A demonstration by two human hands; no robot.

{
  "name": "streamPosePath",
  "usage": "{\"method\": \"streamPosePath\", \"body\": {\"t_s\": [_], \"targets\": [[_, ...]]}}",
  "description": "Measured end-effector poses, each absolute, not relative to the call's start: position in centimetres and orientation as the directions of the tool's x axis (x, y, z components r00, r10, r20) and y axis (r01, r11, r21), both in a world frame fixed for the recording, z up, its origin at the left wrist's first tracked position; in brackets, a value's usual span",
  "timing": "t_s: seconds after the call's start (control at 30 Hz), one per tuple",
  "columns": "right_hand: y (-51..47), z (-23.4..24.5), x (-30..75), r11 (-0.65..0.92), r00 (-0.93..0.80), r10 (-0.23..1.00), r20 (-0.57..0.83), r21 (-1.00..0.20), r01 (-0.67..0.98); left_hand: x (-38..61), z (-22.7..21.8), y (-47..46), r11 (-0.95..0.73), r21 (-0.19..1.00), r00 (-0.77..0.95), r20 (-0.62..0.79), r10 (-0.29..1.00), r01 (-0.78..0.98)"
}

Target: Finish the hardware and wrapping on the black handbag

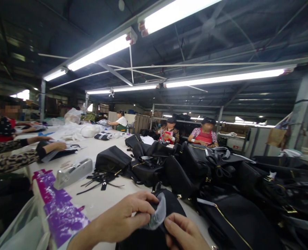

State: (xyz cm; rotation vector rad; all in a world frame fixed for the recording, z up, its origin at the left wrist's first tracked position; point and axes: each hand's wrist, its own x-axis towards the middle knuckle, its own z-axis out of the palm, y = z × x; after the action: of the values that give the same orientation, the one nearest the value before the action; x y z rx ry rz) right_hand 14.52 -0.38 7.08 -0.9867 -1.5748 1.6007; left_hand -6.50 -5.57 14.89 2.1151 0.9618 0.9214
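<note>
A black bag [173,203] lies at the table's near edge, right in front of me. A curled piece of translucent white plastic film [159,212] stands up over its upper part. My left hand [125,217] comes in from the left and pinches the film between thumb and fingers. From the lower right, my right hand [184,233] is closed, thumb and forefinger pressed together at the film's right edge, close against the bag. The right fingertips are partly hidden, and the bag's lower part lies behind both hands.
Many black bags with gold zippers [231,222] crowd the right and middle. A grey tape dispenser [74,173] and purple glossy tape [56,208] are at left. Co-workers sit at left and across the table; a co-worker's hand [55,146] handles dark pieces. White plastic bags [73,116] lie farther back.
</note>
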Motion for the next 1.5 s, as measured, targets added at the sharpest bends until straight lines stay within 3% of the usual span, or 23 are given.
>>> {"method": "streamPosePath", "body": {"t_s": [0.17,0.3,0.43,0.53,0.6,0.7,0.8,0.87,0.97,1.07,1.17,1.27,1.5], "targets": [[0.2,7.9,12.1,-0.089,-0.472,0.882,-0.004,-0.983,-0.158,-5.8,13.9,-5.7,-0.47,0.816,0.299,0.381,0.875,0.337],[0.4,9.6,9.9,-0.115,-0.376,0.927,0.008,-0.945,-0.305,-6.4,12.9,-3.6,-0.329,0.92,0.151,0.302,0.941,0.211],[0.5,10.3,9.4,-0.09,-0.353,0.935,0.007,-0.962,-0.257,-7.2,13.7,-1.7,-0.36,0.911,0.058,0.356,0.933,0.201],[0.7,10.1,10.2,-0.042,-0.347,0.937,0.036,-0.976,-0.214,-7.2,15.3,-1.6,-0.431,0.832,-0.055,0.477,0.877,0.349],[0.7,9.9,10.9,-0.025,-0.351,0.935,0.054,-0.975,-0.219,-6.7,16.0,-2.4,-0.525,0.666,-0.042,0.639,0.768,0.53],[0.5,10.0,11.6,-0.037,-0.435,0.898,0.068,-0.973,-0.228,-5.1,15.4,-4.1,-0.687,0.165,0.238,0.86,0.451,0.708],[0.2,9.9,12.2,-0.096,-0.463,0.884,0.067,-0.942,-0.32,-3.1,13.4,-5.3,-0.684,-0.284,0.516,0.842,0.156,0.672],[0.0,9.7,12.5,-0.183,-0.456,0.89,0.018,-0.902,-0.391,-2.2,11.9,-5.6,-0.669,-0.383,0.608,0.783,0.131,0.638],[-0.5,9.6,13.0,-0.182,-0.484,0.875,0.028,-0.906,-0.382,-2.2,9.9,-5.9,-0.727,-0.308,0.644,0.728,0.235,0.614],[-1.0,10.0,13.4,-0.066,-0.519,0.848,0.105,-0.952,-0.3,-3.4,7.4,-6.4,-0.752,-0.17,0.488,0.844,0.222,0.637],[-1.5,10.6,13.7,-0.046,-0.533,0.84,0.106,-0.964,-0.264,-4.9,4.3,-6.3,-0.587,0.009,0.214,0.927,0.309,0.809],[-2.1,11.0,14.1,-0.012,-0.544,0.826,0.144,-0.962,-0.273,-5.8,2.7,-5.0,-0.447,0.123,0.087,0.903,0.42,0.886],[-3.1,13.4,15.4,0.031,-0.485,0.856,0.179,-0.954,-0.298,-5.2,7.8,-0.1,-0.639,0.212,0.239,0.805,0.543,0.74]]}}
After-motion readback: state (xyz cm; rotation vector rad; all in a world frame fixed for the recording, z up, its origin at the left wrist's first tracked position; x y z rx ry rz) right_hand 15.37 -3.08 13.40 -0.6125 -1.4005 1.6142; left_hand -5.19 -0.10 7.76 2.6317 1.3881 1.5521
